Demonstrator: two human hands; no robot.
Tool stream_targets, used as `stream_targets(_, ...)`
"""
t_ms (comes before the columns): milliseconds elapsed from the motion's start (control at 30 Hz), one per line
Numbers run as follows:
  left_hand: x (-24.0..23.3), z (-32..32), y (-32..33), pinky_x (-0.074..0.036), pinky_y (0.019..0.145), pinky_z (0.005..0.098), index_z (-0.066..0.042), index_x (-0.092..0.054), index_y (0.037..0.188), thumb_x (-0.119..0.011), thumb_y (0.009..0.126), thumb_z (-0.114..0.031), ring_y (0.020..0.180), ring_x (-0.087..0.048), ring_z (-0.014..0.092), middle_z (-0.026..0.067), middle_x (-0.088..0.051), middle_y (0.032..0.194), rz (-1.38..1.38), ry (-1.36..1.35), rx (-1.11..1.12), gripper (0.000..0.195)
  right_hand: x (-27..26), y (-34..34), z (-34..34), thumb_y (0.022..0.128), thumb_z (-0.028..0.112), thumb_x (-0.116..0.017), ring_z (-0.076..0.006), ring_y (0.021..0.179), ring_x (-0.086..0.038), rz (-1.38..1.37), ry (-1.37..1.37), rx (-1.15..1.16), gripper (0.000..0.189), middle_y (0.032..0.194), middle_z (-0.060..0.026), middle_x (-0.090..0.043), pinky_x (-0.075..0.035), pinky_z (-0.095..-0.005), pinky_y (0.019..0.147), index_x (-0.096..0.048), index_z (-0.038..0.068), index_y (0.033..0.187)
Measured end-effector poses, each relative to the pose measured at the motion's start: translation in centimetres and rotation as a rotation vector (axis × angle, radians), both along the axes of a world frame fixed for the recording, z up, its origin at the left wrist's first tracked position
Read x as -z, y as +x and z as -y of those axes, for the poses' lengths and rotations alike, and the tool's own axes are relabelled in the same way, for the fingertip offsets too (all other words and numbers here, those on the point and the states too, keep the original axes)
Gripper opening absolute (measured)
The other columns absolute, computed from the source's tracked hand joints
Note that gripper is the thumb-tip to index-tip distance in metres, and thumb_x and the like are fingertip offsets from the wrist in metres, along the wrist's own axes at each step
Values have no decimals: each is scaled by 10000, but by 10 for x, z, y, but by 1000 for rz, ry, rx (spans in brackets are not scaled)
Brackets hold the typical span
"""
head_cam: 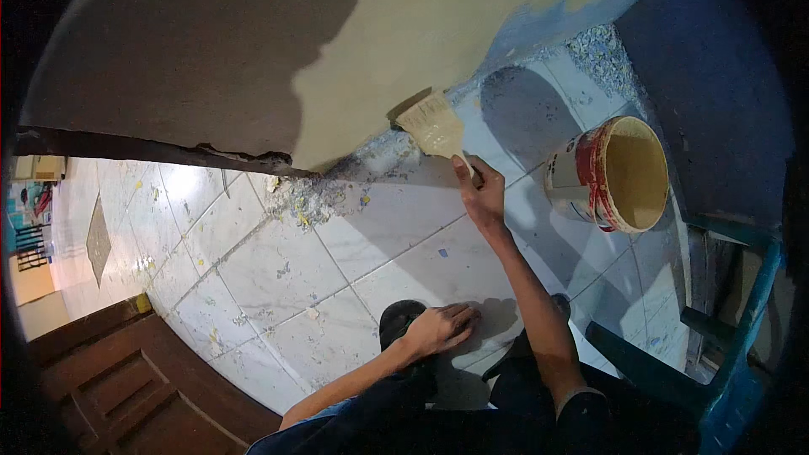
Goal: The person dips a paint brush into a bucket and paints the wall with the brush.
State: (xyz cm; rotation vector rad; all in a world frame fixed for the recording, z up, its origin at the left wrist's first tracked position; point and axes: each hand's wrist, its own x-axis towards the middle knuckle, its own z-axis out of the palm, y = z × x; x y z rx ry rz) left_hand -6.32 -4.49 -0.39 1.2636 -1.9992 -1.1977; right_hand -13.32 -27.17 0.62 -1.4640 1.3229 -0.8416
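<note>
My right hand point(485, 193) grips the handle of a wide, paint-coated brush point(436, 126). Its bristles are at the foot of the wall point(404, 25), which is cream-coloured with a blue area towards the right. My left hand point(445, 328) holds nothing that I can see and hangs by my knee, fingers loosely curled. To the right of my right hand, a plastic paint bucket point(572, 180) with red smears down its side stands on the tiles, and cream paint shows inside it.
Paint flakes and scrapings point(306, 199) lie along the wall's foot, with another heap point(603, 60) in the far corner. A brown panelled wooden door point(145, 385) is at lower left. At right stand a dark blue wall point(714, 88) and a teal plastic chair point(746, 309).
</note>
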Motion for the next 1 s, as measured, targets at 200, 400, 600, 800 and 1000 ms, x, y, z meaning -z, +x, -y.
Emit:
stream_targets(200, 1, -1, 3, -569, 766, 401, -25, -609, 1118, -603, 877, -184, 919, -655, 331, 165, -641, 1112, 19, -25, 4, 289, -68, 29, 30, 941, 298, -627, -33, 568, -335, 289, -285, 49, 323, 602, 51, -439, -251, -231, 471, -652, -22, 901)
stream_targets(400, -1, 3, 1, -567, 766, 402, -15, -609, 1112, -601, 877, -184, 919, -653, 339, 171, -637, 1116, 25, -48, 49, 290, -47, 19, 54, 957, 322, -594, -39, 572, -344, 176, -240, -25, 332, 617, 31, -451, -265, -222, 492, -654, -3, 926)
stream_targets(600, -2, 3, 1, -563, 758, 401, -13, -610, 1100, -598, 880, -187, 908, -652, 329, 163, -643, 1073, 40, -15, 6, 281, 11, -9, 22, 966, 366, -570, -42, 587, -358, -8, -37, 13, 384, 630, 37, -469, -294, -222, 512, -656, -4, 911)
stream_targets(800, 3, -1, 1, -563, 761, 405, -6, -608, 1084, -599, 880, -189, 909, -652, 328, 167, -642, 1069, 17, -7, 24, 274, -62, 21, 16, 962, 321, -590, -36, 582, -363, 264, -150, 57, 347, 655, 49, -491, -287, -217, 493, -647, -19, 922)
stream_targets(1000, -2, 1, 3, -562, 765, 403, 5, -601, 1083, -601, 876, -195, 919, -647, 332, 171, -636, 1083, 43, -24, 27, 287, -74, 53, 25, 955, 274, -607, -32, 568, -355, 334, -210, -20, 305, 611, 17, -468, -279, -214, 458, -625, -31, 941)
